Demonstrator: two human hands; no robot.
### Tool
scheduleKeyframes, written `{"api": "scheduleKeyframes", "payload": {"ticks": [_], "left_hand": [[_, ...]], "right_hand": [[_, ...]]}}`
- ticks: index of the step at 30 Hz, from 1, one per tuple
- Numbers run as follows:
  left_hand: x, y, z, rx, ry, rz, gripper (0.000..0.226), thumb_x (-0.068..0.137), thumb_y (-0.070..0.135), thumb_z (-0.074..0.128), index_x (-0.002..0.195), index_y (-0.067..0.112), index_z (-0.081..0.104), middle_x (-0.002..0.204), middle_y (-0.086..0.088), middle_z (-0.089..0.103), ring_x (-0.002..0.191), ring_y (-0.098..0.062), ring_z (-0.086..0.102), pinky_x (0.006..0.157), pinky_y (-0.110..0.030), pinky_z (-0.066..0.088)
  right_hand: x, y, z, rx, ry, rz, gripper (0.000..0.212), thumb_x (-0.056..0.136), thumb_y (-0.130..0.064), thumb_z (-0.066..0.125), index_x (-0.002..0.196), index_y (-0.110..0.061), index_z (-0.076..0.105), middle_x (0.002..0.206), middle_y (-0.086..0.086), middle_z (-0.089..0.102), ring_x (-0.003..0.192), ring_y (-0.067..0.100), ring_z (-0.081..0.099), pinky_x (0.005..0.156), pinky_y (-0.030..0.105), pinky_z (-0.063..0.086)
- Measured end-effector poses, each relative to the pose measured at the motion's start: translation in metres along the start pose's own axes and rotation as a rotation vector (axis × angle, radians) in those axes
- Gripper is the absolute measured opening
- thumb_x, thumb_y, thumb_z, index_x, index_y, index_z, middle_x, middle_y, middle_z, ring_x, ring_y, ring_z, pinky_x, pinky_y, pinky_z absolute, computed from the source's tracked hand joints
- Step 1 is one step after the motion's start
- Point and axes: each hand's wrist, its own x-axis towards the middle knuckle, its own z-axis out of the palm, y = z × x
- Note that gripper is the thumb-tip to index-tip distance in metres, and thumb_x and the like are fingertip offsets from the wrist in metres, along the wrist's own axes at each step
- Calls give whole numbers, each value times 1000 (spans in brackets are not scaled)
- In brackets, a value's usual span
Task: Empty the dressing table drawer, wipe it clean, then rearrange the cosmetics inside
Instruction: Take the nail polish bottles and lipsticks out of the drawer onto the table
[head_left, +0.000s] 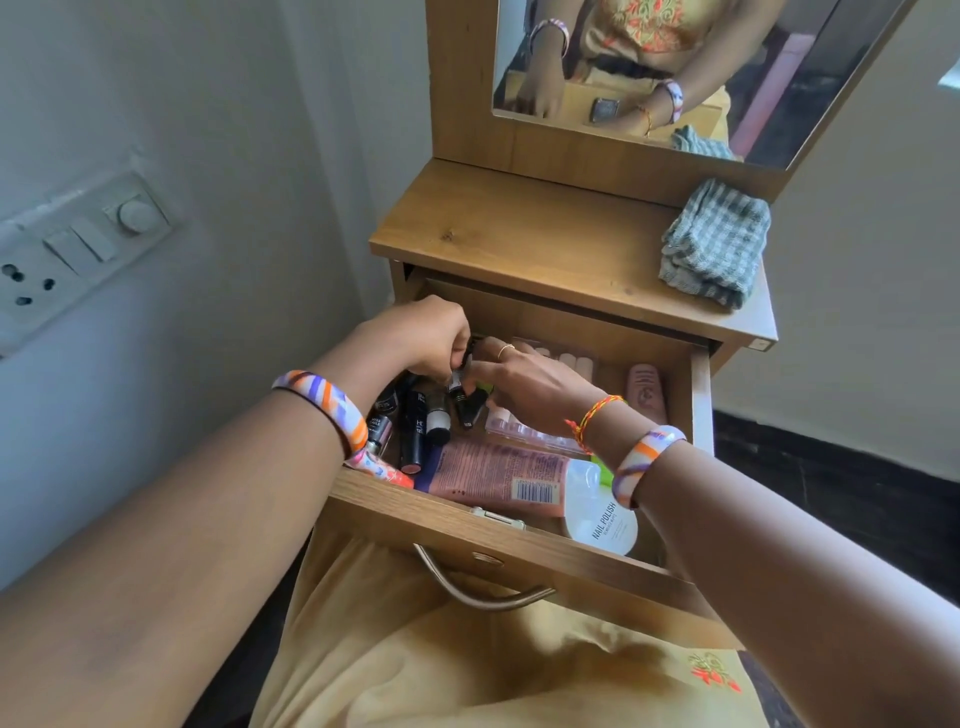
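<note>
The open drawer (519, 540) fills the middle of the frame, crowded with cosmetics, so emptying looks barely begun. The checked cloth (714, 241) waits upper right. At centre, left hand (431, 332) and right hand (524, 382) both curl round small dark tubes (470, 402); next, lift these out onto the tabletop (519, 234)
</note>
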Motion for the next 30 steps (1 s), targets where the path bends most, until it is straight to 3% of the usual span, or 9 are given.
{"api": "scheduleKeyframes", "payload": {"ticks": [4,7,10,12,14,18,22,27,30], "left_hand": [[1,0,2,4,-32,7,10,77,6,69,83,13,66,84,-4,62,77,-21,58,61,-28,43],[1,0,6,4,-44,26,13,76,10,72,88,15,68,94,-3,65,86,-21,61,72,-32,50],[-1,6,13,14,-52,74,14,78,13,72,90,18,70,99,1,67,92,-19,62,80,-33,54],[-3,13,17,88,-52,113,14,80,14,70,92,22,70,99,3,66,90,-17,62,73,-29,52],[-5,19,22,195,-47,160,17,81,12,67,93,23,70,98,2,65,91,-19,63,70,-30,51],[-6,30,29,374,-37,237,23,84,5,57,101,17,67,103,-4,64,96,-25,63,69,-30,46],[-7,34,32,540,-21,278,23,87,2,51,104,11,63,109,-10,63,98,-28,62,68,-32,44],[-8,36,34,649,-4,327,24,89,0,48,104,8,64,106,-9,64,96,-27,64,68,-31,45],[-3,23,35,641,20,364,25,90,4,48,106,12,66,107,-8,64,96,-27,64,75,-34,53]], "right_hand": [[-3,5,-1,292,48,29,36,91,-4,51,127,-10,47,122,10,49,99,23,50,76,29,41],[-5,15,2,534,109,152,29,92,-6,50,121,-5,45,101,3,52,84,17,46,71,24,37],[-8,22,4,907,192,272,17,94,-8,48,110,-13,45,95,6,52,79,19,48,67,34,44],[-12,24,2,1120,225,293,15,96,-8,45,103,-21,45,90,0,53,74,12,52,59,20,49],[-18,23,-5,1255,227,321,15,97,-8,43,107,-19,43,88,-3,53,70,6,55,54,14,51],[-23,24,-8,1390,233,399,8,97,-12,44,105,-16,42,86,-1,53,63,4,57,56,21,54],[-27,26,-8,1486,239,452,11,97,-13,45,89,-20,45,79,4,53,46,-1,59,52,22,55],[-34,27,-13,1570,236,456,10,98,-12,43,88,-15,45,82,9,58,50,5,65,52,23,56],[-39,27,-17,1607,236,450,9,97,-10,43,89,-13,45,82,11,59,50,6,66,52,22,56]]}}
